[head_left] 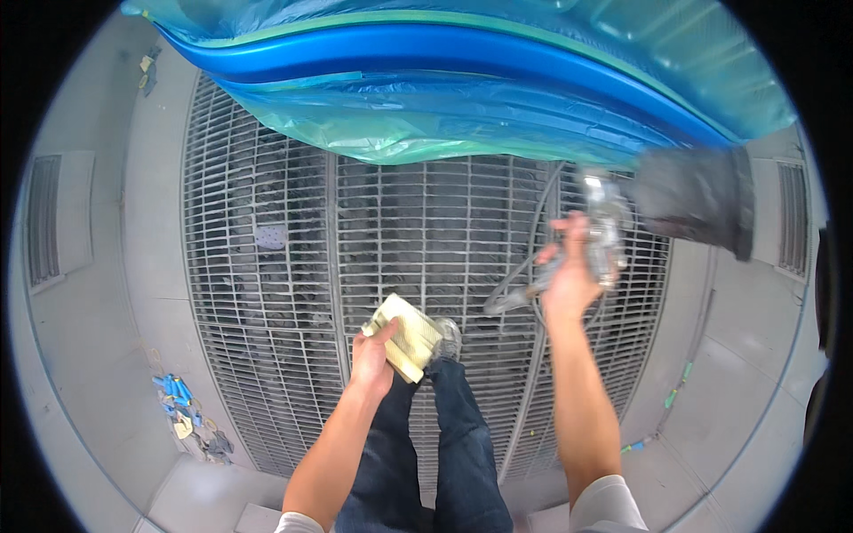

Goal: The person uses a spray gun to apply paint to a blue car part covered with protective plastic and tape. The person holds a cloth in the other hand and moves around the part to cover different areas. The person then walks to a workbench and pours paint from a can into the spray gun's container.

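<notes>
In my right hand is a silver spray gun, its outline smeared by motion. A large dark grey cup juts out from the gun's right side. My left hand pinches a folded, pale yellow cloth in front of my legs. Across the far side runs a glossy blue painted panel, with translucent masking film and green tape along its edges. Gun and cloth both stay apart from the panel.
A grey hose loops near the gun. Underfoot lies a metal floor grating, with a pale scrap on it. Blue and yellow bits of tape cling to the left side, and wall vents flank the space.
</notes>
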Available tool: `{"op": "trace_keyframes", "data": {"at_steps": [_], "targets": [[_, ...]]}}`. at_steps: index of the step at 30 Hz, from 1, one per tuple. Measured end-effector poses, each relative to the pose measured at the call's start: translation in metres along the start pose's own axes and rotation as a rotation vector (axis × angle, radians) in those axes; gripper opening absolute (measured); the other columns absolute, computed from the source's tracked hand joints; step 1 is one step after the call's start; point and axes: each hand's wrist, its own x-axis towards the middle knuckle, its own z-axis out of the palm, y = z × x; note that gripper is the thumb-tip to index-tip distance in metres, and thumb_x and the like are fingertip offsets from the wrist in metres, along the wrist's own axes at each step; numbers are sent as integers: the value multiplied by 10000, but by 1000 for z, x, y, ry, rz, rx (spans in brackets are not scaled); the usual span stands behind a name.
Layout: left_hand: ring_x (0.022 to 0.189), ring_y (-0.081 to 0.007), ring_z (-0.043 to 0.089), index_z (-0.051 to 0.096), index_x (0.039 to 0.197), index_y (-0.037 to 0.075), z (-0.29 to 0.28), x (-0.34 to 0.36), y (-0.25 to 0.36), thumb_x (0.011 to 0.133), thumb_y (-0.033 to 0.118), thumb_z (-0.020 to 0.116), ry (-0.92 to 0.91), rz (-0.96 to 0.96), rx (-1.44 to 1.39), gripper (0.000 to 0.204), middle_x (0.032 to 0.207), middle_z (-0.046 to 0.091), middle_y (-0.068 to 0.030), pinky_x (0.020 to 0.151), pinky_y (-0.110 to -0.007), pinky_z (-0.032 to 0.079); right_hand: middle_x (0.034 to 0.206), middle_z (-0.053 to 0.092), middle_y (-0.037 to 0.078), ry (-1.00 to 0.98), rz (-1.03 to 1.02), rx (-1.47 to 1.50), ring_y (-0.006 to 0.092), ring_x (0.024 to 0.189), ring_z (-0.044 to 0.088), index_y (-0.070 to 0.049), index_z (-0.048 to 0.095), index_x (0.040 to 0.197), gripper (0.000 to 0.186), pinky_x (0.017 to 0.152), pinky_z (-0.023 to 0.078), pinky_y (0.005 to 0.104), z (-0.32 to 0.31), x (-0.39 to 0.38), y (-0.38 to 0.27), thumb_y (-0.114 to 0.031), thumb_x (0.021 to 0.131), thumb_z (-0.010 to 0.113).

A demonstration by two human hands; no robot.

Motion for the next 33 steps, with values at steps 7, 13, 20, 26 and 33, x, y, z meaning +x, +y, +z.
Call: {"op": "trace_keyframes", "data": {"at_steps": [7, 13, 20, 26, 33], "targets": [[1105, -266, 646, 583, 1251, -17, -4, 12, -9, 980, 112, 639, 120, 37, 52, 305, 1181, 653, -112, 965, -441, 521, 929, 745, 154, -520, 422, 120, 155, 641, 677, 50, 706, 1077, 228, 450, 514, 257, 61, -51, 47, -119, 932, 752], [1044, -267, 691, 616, 1209, -21, 38, 15, -19, 932, 101, 716, 53, 12, 63, 319, 1140, 688, -111, 905, -424, 564, 853, 725, 147, -56, 356, 146, 184, 606, 676, 48, 686, 1066, 233, 411, 494, 281, -33, 16, 22, -143, 944, 740], [1056, -273, 693, 608, 1220, -48, 92, 8, -39, 947, 92, 688, -79, -28, 157, 317, 1155, 687, -127, 919, -445, 576, 894, 690, 127, 347, -2, -60, 153, 486, 557, -10, 617, 1060, 264, 409, 461, 277, -177, 114, -39, -266, 1010, 659], [1057, -279, 695, 607, 1205, -61, 92, 7, -29, 939, 113, 709, -141, -57, 215, 334, 1146, 688, -147, 905, -433, 580, 1042, 673, 121, 561, -84, -240, 141, 580, 565, -23, 579, 1097, 287, 485, 475, 278, -180, 122, -51, -308, 1061, 568], [1061, -243, 671, 624, 1200, -28, 21, 8, 39, 913, 139, 756, -98, -89, 92, 357, 1159, 677, -114, 929, -413, 549, 1014, 691, 95, 385, -69, -287, 93, 565, 535, -28, 578, 1091, 213, 440, 426, 230, -38, 29, -40, -238, 1071, 548]]}}
